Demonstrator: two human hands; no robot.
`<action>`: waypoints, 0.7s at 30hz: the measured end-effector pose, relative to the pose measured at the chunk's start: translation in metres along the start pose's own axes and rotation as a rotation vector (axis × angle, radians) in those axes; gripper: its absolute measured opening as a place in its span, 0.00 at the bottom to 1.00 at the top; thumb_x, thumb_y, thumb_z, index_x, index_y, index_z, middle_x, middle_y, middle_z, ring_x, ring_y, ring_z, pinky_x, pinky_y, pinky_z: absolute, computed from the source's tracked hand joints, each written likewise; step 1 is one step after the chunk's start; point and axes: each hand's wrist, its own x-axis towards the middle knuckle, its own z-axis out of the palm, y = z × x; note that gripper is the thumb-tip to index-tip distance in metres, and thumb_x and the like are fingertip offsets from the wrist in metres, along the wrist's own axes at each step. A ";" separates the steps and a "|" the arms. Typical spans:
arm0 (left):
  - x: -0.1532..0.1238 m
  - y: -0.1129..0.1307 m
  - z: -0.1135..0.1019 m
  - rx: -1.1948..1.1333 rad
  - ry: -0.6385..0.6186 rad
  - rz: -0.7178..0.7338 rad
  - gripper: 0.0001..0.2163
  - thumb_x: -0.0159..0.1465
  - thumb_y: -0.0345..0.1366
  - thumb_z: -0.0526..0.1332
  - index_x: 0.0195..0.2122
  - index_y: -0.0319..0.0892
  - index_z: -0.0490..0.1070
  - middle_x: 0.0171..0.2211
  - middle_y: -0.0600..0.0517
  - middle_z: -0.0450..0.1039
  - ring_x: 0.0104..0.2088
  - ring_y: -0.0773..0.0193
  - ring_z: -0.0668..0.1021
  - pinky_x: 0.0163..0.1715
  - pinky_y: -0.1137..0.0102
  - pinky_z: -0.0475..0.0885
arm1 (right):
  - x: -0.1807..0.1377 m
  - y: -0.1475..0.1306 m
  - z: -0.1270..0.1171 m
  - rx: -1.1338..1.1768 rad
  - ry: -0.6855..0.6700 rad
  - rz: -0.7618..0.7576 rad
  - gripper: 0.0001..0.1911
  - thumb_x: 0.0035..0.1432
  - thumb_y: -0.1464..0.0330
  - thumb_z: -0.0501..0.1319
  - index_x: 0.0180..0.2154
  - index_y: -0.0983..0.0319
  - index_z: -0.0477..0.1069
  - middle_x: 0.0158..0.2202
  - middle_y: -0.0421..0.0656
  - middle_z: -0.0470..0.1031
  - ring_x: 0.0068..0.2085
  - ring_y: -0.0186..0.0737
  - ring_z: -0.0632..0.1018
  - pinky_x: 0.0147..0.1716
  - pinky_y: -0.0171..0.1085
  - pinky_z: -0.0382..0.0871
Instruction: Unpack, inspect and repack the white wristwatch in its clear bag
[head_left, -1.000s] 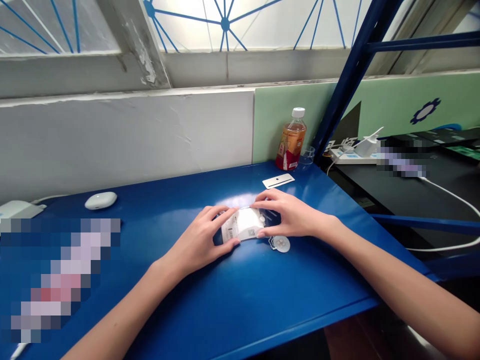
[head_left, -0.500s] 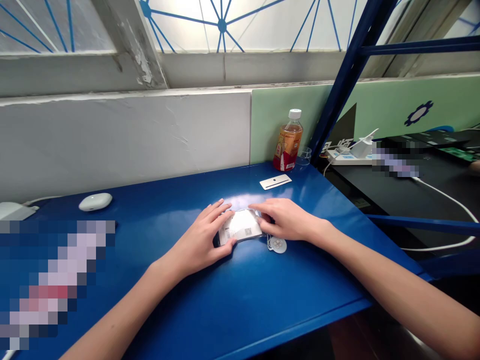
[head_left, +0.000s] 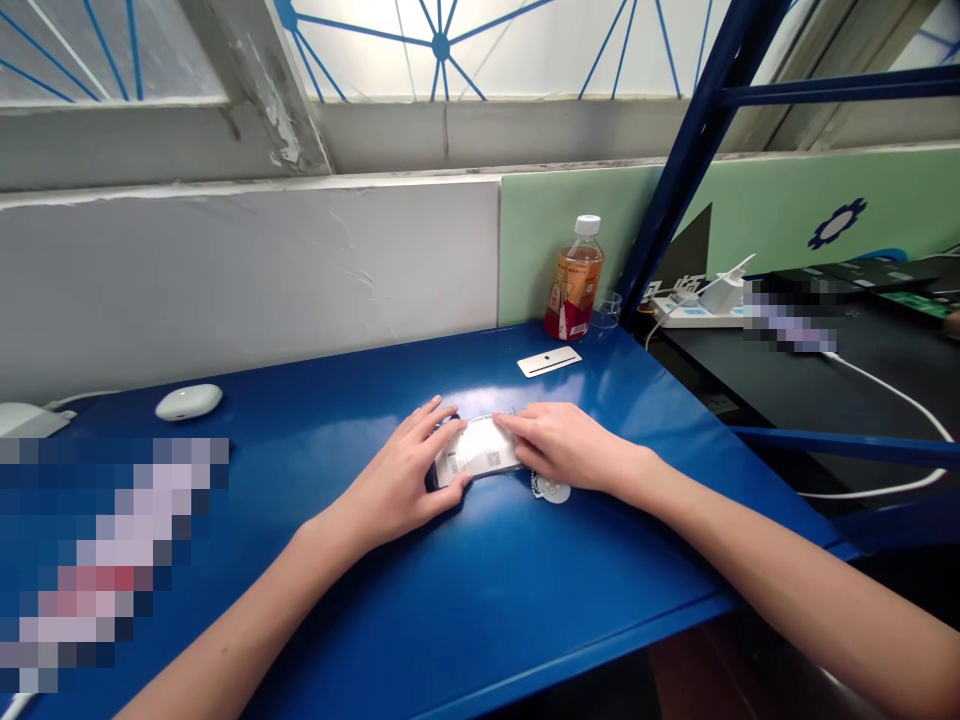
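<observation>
A flat, phone-sized thing (head_left: 476, 448) lies on the blue table, a white printed sheet with a small square code on its top face and a dark edge at its left end. My left hand (head_left: 409, 470) grips that left end, thumb along the near edge and fingers at the far edge. On its right end rests my right hand (head_left: 559, 440), index finger pressed on the white face and the other fingers curled under. Whether those curled fingers hold anything is hidden. A round white charm (head_left: 553, 489) on a bead chain lies beside the right hand, partly covered by it.
A white card (head_left: 550, 361) with a dark line lies behind my hands, near a bottle (head_left: 574, 285) of reddish drink and a clear round piece (head_left: 606, 310). On the left is a white earbud case (head_left: 189, 402). A blue metal post (head_left: 686, 150) rises at the right.
My right hand has closed up and turned inward, its index finger now lying on the white face instead of the far edge. It covers more of the charm. My left hand keeps its hold.
</observation>
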 end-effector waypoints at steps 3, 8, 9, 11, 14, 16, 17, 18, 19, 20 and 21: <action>0.000 0.000 0.001 -0.012 0.007 -0.003 0.24 0.66 0.44 0.60 0.60 0.41 0.65 0.66 0.39 0.60 0.69 0.42 0.56 0.62 0.45 0.62 | 0.000 0.001 0.000 0.000 -0.001 -0.001 0.15 0.64 0.72 0.51 0.50 0.66 0.70 0.31 0.46 0.75 0.30 0.41 0.71 0.27 0.37 0.53; 0.000 0.001 0.000 -0.028 -0.002 -0.035 0.25 0.65 0.44 0.60 0.61 0.40 0.64 0.66 0.39 0.60 0.69 0.42 0.56 0.62 0.47 0.63 | 0.001 0.001 -0.003 0.011 -0.023 -0.009 0.15 0.63 0.73 0.53 0.49 0.65 0.70 0.32 0.47 0.76 0.31 0.41 0.73 0.28 0.37 0.54; 0.000 0.002 -0.001 -0.028 -0.006 -0.039 0.25 0.65 0.44 0.60 0.61 0.39 0.64 0.66 0.38 0.59 0.69 0.42 0.56 0.62 0.47 0.63 | 0.001 0.001 -0.004 0.014 -0.024 -0.013 0.15 0.63 0.73 0.53 0.49 0.65 0.70 0.32 0.46 0.76 0.31 0.41 0.73 0.28 0.37 0.54; 0.000 0.005 -0.001 -0.022 -0.010 -0.047 0.25 0.65 0.43 0.59 0.61 0.38 0.64 0.67 0.37 0.58 0.69 0.42 0.56 0.63 0.47 0.62 | 0.001 0.001 -0.004 0.013 -0.018 -0.018 0.14 0.62 0.73 0.54 0.49 0.65 0.70 0.31 0.46 0.76 0.31 0.41 0.73 0.27 0.37 0.54; 0.001 0.010 0.001 -0.004 -0.005 -0.035 0.25 0.66 0.41 0.56 0.63 0.36 0.61 0.68 0.36 0.55 0.69 0.44 0.54 0.65 0.47 0.58 | 0.001 0.001 -0.002 0.006 0.007 -0.023 0.13 0.62 0.73 0.54 0.48 0.65 0.71 0.31 0.46 0.76 0.31 0.42 0.73 0.27 0.37 0.55; 0.002 0.014 0.003 0.013 -0.005 -0.010 0.26 0.68 0.40 0.54 0.66 0.36 0.57 0.69 0.37 0.53 0.70 0.46 0.52 0.66 0.47 0.54 | 0.002 0.001 0.000 0.013 0.035 -0.035 0.13 0.62 0.73 0.54 0.47 0.66 0.70 0.32 0.47 0.76 0.32 0.42 0.74 0.28 0.37 0.56; 0.003 0.015 0.004 0.023 -0.009 0.000 0.27 0.69 0.41 0.53 0.67 0.36 0.54 0.69 0.37 0.52 0.70 0.47 0.52 0.66 0.47 0.52 | 0.002 0.000 0.002 0.020 0.050 -0.042 0.13 0.63 0.73 0.54 0.47 0.66 0.70 0.32 0.47 0.76 0.32 0.43 0.74 0.28 0.37 0.56; 0.003 0.016 0.005 0.033 -0.016 0.004 0.28 0.70 0.43 0.53 0.68 0.36 0.52 0.70 0.37 0.51 0.71 0.47 0.51 0.67 0.47 0.51 | 0.002 0.000 0.003 0.027 0.063 -0.047 0.13 0.63 0.73 0.54 0.47 0.66 0.70 0.32 0.47 0.76 0.32 0.43 0.74 0.28 0.37 0.57; 0.004 0.017 0.006 0.042 -0.022 0.003 0.30 0.70 0.45 0.53 0.69 0.37 0.51 0.70 0.38 0.50 0.71 0.47 0.50 0.67 0.46 0.50 | 0.003 -0.001 0.005 0.033 0.072 -0.050 0.13 0.63 0.73 0.53 0.47 0.66 0.70 0.32 0.47 0.77 0.32 0.43 0.74 0.29 0.37 0.57; 0.005 0.018 0.007 0.049 -0.029 -0.003 0.30 0.70 0.47 0.53 0.69 0.37 0.50 0.70 0.38 0.50 0.71 0.47 0.50 0.67 0.46 0.49 | 0.003 -0.002 0.005 0.037 0.076 -0.052 0.13 0.64 0.73 0.53 0.47 0.66 0.70 0.32 0.47 0.77 0.32 0.43 0.74 0.29 0.37 0.58; 0.005 0.018 0.008 0.057 -0.037 -0.012 0.30 0.71 0.48 0.52 0.69 0.37 0.50 0.70 0.38 0.50 0.70 0.47 0.51 0.66 0.46 0.49 | 0.003 -0.003 0.006 0.040 0.077 -0.052 0.13 0.64 0.73 0.52 0.47 0.67 0.70 0.32 0.48 0.77 0.32 0.43 0.74 0.29 0.38 0.58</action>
